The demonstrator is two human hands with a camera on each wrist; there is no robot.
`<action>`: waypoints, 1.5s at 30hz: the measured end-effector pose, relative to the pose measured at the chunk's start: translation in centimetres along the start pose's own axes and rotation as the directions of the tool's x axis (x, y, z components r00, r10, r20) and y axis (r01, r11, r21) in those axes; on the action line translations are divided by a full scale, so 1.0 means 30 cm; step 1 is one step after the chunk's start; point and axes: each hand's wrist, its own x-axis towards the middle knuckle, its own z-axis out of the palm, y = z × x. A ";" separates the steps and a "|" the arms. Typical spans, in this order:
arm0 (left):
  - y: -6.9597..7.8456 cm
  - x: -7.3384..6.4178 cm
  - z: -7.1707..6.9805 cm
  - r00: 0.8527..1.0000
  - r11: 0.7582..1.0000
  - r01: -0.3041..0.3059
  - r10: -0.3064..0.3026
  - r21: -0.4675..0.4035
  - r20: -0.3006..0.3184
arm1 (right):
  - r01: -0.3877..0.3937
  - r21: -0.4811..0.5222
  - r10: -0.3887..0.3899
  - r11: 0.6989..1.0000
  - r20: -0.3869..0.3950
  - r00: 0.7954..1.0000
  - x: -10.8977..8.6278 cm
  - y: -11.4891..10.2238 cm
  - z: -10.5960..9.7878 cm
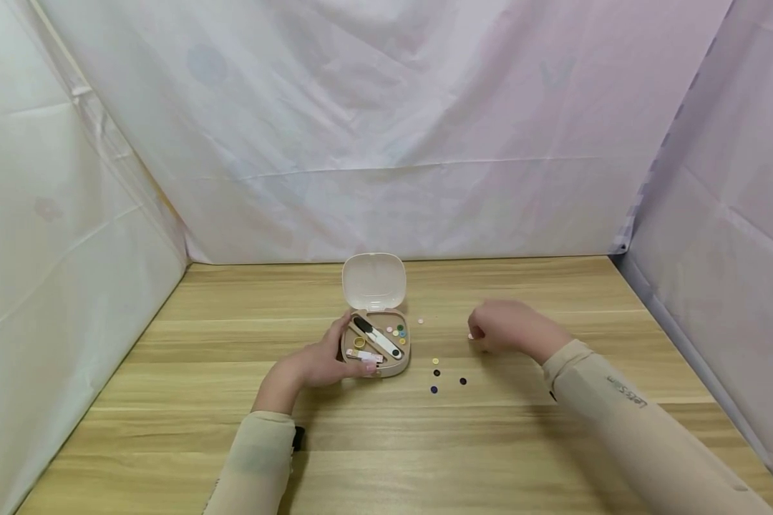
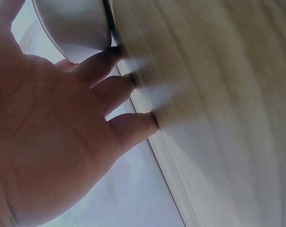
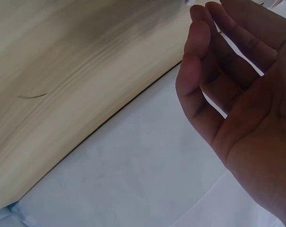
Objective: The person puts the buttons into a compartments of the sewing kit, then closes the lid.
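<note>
An open sewing box [image 1: 394,369] with its clear lid [image 1: 373,280] raised stands mid-table. My left hand [image 1: 327,361] grips its left side, thumb over the front edge and other fingers along the wall; in the left wrist view three fingertips [image 2: 132,81] reach the tabletop. Inside lie thread snips [image 1: 376,336], a gold ring-shaped thimble [image 1: 359,342], a small pale strip [image 1: 364,355] and several coloured buttons [image 1: 401,327]. To the right, my right hand [image 1: 509,327] is low over the table, pinching a pale button [image 1: 470,335] at its fingertips, mostly hidden.
Between box and right hand lie loose buttons: a pale pink one [image 1: 421,321], a yellow one [image 1: 435,361], a black one [image 1: 436,373], a dark one [image 1: 463,381] and a blue one [image 1: 434,390]. White cloth [image 1: 386,207] hangs behind the wooden table [image 1: 232,307] and along both sides.
</note>
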 end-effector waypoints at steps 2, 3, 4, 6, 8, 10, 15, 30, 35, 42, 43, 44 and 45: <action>0.001 -0.001 -0.001 1.000 1.000 0.003 -0.003 0.003 -0.002 | -0.008 0.005 0.008 1.000 -0.002 1.000 -0.010 0.017 0.004; 0.001 -0.002 -0.002 1.000 1.000 0.004 -0.004 0.006 -0.003 | -0.009 0.006 0.009 1.000 -0.005 1.000 -0.015 0.024 0.006; 0.002 -0.002 -0.002 1.000 1.000 0.002 -0.002 0.010 -0.006 | -0.008 0.009 0.008 1.000 -0.007 1.000 -0.019 0.029 0.007; 0.004 -0.003 -0.003 1.000 1.000 -0.002 0.003 0.017 -0.012 | -0.004 0.013 0.004 1.000 -0.014 1.000 -0.025 0.036 0.010; 0.007 -0.004 -0.003 1.000 1.000 -0.007 0.008 0.024 -0.017 | -0.003 0.016 0.003 1.000 -0.014 1.000 -0.029 0.039 0.012; 0.008 -0.005 -0.003 1.000 0.999 -0.013 0.013 0.033 -0.021 | -0.001 0.015 0.002 1.000 -0.015 1.000 -0.029 0.041 0.016; 0.009 -0.005 -0.004 1.000 0.999 -0.014 0.014 0.036 -0.013 | -0.003 0.011 0.003 1.000 -0.019 1.000 -0.025 0.047 0.027; 0.001 -0.002 0.000 1.000 1.000 -0.004 0.004 -0.003 0.000 | -0.010 0.125 0.005 0.992 0.039 0.999 -0.012 0.071 0.050; 0.003 -0.007 0.002 1.000 1.000 0.004 -0.004 0.007 -0.008 | 0.006 0.180 -0.015 0.984 0.052 0.999 -0.006 0.072 0.053; 0.003 -0.010 0.003 1.000 1.000 0.011 -0.011 0.002 -0.005 | 0.016 0.283 -0.046 0.959 0.099 0.994 -0.016 0.073 0.048; 0.003 -0.010 0.003 1.000 1.000 0.014 -0.014 0.004 -0.005 | 0.010 0.299 -0.044 0.954 0.109 0.993 -0.017 0.072 0.047; 0.004 -0.011 0.002 1.000 1.000 0.014 -0.014 0.003 -0.005 | 0.013 0.309 -0.050 0.951 0.112 0.992 -0.018 0.073 0.048; 0.003 -0.011 0.002 1.000 1.000 0.015 -0.015 0.004 -0.007 | 0.011 0.324 -0.051 0.946 0.116 0.992 -0.018 0.076 0.049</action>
